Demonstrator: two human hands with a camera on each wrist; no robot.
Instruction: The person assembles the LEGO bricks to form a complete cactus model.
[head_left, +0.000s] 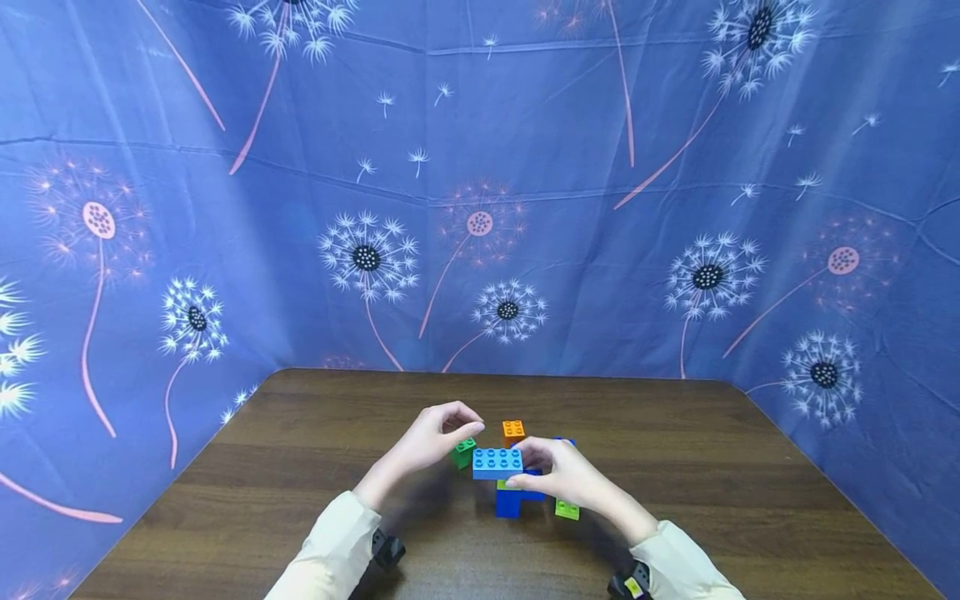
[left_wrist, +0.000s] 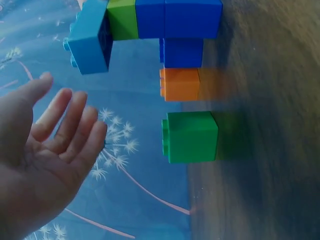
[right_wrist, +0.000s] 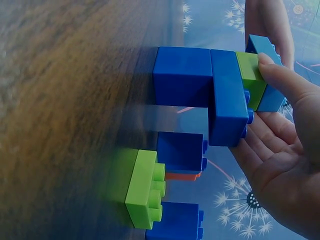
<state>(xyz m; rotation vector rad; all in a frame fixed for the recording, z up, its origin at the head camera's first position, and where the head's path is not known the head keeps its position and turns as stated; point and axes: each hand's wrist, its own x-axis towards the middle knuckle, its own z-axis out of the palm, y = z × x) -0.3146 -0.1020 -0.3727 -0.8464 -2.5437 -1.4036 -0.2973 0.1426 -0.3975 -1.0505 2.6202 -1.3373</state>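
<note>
My right hand [head_left: 566, 473] pinches the light blue brick [head_left: 497, 465] by its right end, thumb on the near side and fingers on the far side, the thumb tip also by the lime brick [right_wrist: 248, 80] beneath. The light blue brick is at the top of the stack, jutting left; I can't tell whether it is fully seated. Below the lime one, a long dark blue brick [right_wrist: 229, 97] overhangs to the right. My left hand [head_left: 435, 437] holds nothing, fingers loosely bent, above the green brick [left_wrist: 192, 137] on the table [head_left: 225, 483]. I judge the light blue brick light, stiff, smooth and hard to break; its long flat sides, below the studs, should give the best hold. Pressing off-centre could tip the overhanging stack.
</note>
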